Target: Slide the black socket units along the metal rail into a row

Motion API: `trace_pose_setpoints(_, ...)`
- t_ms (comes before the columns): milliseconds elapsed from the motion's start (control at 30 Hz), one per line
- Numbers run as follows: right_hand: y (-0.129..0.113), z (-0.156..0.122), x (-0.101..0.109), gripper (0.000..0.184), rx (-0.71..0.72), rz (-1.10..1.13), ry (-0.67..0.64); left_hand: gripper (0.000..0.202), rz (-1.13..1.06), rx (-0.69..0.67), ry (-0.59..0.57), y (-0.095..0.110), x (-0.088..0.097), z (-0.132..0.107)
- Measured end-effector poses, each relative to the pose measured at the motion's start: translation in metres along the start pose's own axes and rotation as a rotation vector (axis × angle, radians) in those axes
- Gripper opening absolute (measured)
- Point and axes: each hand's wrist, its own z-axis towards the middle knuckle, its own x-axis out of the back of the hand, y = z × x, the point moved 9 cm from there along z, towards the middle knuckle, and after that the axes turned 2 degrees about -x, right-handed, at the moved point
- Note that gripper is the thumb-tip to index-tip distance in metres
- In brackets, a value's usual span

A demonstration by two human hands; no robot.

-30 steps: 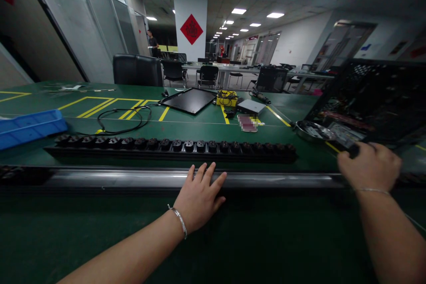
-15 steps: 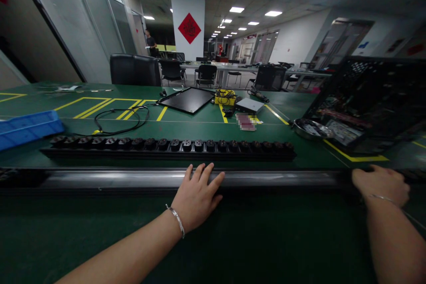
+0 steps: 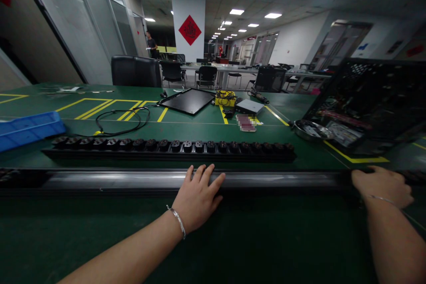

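Observation:
A long black metal channel with a shiny grey strip along its top (image 3: 133, 180) lies across the green table in front of me. My left hand (image 3: 198, 199) rests on its middle, fingers spread. At its right part, my right hand (image 3: 381, 186) curls its fingers around the channel; the fingertips are hidden from view. Dark, blurred parts show in the channel at its far left end and past my right hand. Just behind it, parallel, lies a long black power strip (image 3: 173, 151) with a row of sockets facing up.
A blue bin (image 3: 31, 128) stands at left, near a looped black cable (image 3: 123, 131). Farther back are a flat black panel (image 3: 189, 100), a yellow box with cords (image 3: 225, 97) and a grey box (image 3: 249, 106). A metal bowl (image 3: 309, 128) and an open computer case (image 3: 369, 106) stand at right.
The view has shifted very slightly. My left hand stays spread on the channel, and my right hand stays at its right part with hardly any movement.

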Motion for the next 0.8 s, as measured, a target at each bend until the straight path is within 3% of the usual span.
trace_pose_setpoints(233, -0.007, -0.008, 0.007, 0.071, 0.007, -0.013, 0.004, 0.050, -0.005, 0.004, -0.012, 0.000, -0.002, -0.001)
trace_pose_setpoints(533, -0.016, -0.018, 0.014, 0.054, -0.020, -0.151, 0.049, 0.049, 0.010, 0.008, 0.001, 0.000, 0.001, 0.000)
trace_pose_setpoints(633, -0.019, -0.015, 0.012, 0.054, -0.005, -0.180, -0.008, 0.049, 0.009, 0.004, -0.004, 0.000, 0.000, 0.000)
trace_pose_setpoints(800, -0.027, -0.010, 0.004, 0.049, 0.021, -0.259, -0.240, 0.050, 0.016, -0.003, 0.004, 0.001, 0.001, -0.001)
